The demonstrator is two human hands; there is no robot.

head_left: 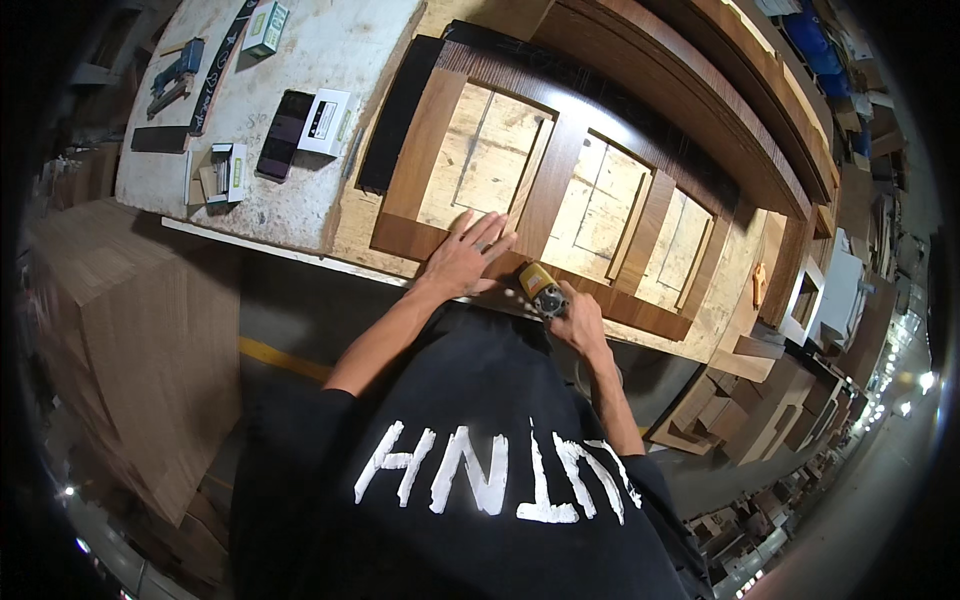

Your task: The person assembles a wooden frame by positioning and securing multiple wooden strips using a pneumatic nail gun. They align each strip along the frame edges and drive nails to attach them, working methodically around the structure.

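A brown wooden frame (545,205) with several rectangular openings lies flat on the workbench, its near rail along the bench's front edge. My left hand (465,258) presses on that rail near the left opening, fingers stretched and apart, with a ring on one finger. My right hand (580,318) is closed round a yellow nail gun (538,282) with a dark round end cap. The tool's nose is hidden, so I cannot tell whether it touches the rail. A thin hose hangs below my right hand.
On the white bench section (300,55) lie a phone (283,135), small boxes (325,122) and a blue nail gun (178,75). Long brown panels (720,90) stand at the far side. A tall wooden stack (130,330) stands left; an orange-handled tool (759,284) lies right.
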